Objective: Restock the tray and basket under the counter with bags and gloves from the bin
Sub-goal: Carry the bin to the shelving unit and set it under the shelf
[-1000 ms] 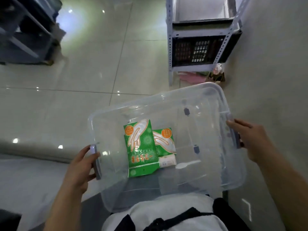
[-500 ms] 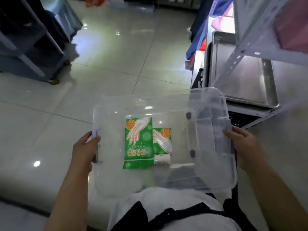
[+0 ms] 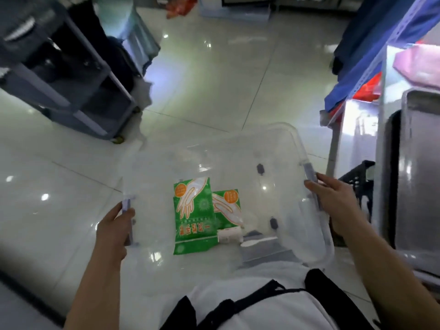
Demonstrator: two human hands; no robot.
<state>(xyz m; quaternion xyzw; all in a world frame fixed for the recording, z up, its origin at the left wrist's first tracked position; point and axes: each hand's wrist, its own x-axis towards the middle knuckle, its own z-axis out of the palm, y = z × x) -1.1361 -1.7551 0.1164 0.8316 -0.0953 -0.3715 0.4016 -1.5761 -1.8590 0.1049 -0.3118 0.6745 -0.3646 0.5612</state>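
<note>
While each hand, left hand [image 3: 114,228] and right hand [image 3: 333,201], gripped a side handle, the bin [image 3: 297,144] rode level, keeping the glove packets [image 3: 194,215] flat.

We note glossy pale floor tiles [image 3: 214,86] with glare, a dark grey cart [image 3: 71,79] at ten o'clock.

Printed matter appears only on the two green glove packets in the clear bin [image 3: 297,148]. The larger glove packet [image 3: 194,215] carries an orange round badge at its upper left, a drawing of a gloved hand, and a row of orange characters across its lower part; these are blurred and cannot be read. The smaller glove packet [image 3: 227,208] shows a like orange badge, equally illegible. No brand, number or sign can be made out.
</note>
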